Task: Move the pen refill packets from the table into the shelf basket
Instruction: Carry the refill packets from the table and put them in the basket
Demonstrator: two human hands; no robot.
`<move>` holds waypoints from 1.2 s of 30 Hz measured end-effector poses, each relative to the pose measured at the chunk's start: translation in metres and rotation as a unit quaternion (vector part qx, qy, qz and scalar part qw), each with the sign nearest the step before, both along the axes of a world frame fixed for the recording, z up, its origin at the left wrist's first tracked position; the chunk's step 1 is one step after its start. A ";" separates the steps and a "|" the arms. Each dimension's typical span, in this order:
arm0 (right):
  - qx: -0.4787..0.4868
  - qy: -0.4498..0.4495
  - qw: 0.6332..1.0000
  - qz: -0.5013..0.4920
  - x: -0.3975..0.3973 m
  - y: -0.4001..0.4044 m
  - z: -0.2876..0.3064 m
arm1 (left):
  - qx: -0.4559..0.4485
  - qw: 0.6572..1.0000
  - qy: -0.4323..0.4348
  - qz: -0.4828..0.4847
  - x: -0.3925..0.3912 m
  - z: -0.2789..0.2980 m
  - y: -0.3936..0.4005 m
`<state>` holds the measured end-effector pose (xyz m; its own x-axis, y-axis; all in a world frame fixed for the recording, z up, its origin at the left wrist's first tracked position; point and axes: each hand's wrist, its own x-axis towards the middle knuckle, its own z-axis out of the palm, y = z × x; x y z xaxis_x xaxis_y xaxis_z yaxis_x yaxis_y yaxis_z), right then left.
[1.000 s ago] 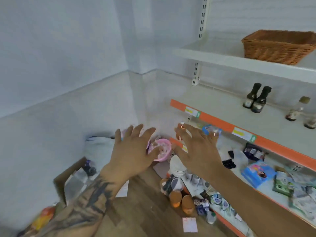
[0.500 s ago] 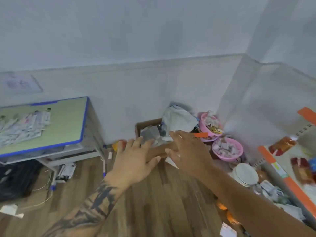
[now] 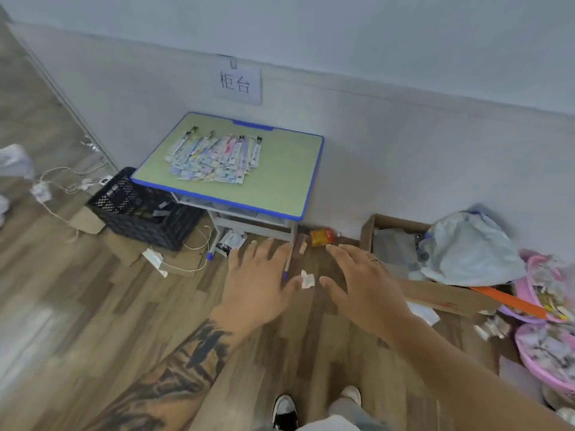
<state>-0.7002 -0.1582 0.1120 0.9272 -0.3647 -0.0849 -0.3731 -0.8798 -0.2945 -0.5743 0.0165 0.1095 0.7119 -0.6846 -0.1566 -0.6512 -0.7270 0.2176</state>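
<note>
- Ahead of both sets of fingers, well apart from them, the pen refill packets [image 3: 214,158] lie fanned in an overlapping pile on the green worktop [image 3: 280,181]; I judge none of this pile has been lifted yet.
- My left hand [image 3: 258,284] is held out over the wooden floor [image 3: 93,321], its fingers [image 3: 249,253] spread apart and holding nothing.
- My right hand [image 3: 364,287] is held out the same way just beside it, fingers [image 3: 342,253] apart and empty, a ring on one of them.
- Nothing shows the shelf basket in this view, so I cannot tell whether any packets are already in it.
- As I read it, I am at the approach to the worktop for a pickup; reaching the pile, gripping packets, carrying them to the shelf and dropping them in the basket all remain.
- Left of my fingers and beyond them, a black crate [image 3: 143,209] stands against the worktop's leg; to the right sit a cardboard box [image 3: 392,241], a white bag [image 3: 466,250] and pink tubs [image 3: 547,353] of small goods.
- Between my two hands a small white scrap [image 3: 307,279] lies on the floor, with a pen [image 3: 287,262] just beside it; I take neither for a packet.
</note>
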 end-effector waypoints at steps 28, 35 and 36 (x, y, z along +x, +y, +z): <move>0.090 0.091 0.984 0.126 0.451 -0.036 -0.092 | 0.046 0.985 0.052 0.156 0.374 -0.057 -0.031; 0.133 0.110 0.983 0.060 0.510 -0.052 -0.114 | 0.057 0.985 0.087 0.137 0.436 -0.083 -0.045; 0.144 0.117 0.982 0.037 0.516 -0.055 -0.119 | 0.058 0.985 0.093 0.131 0.444 -0.088 -0.048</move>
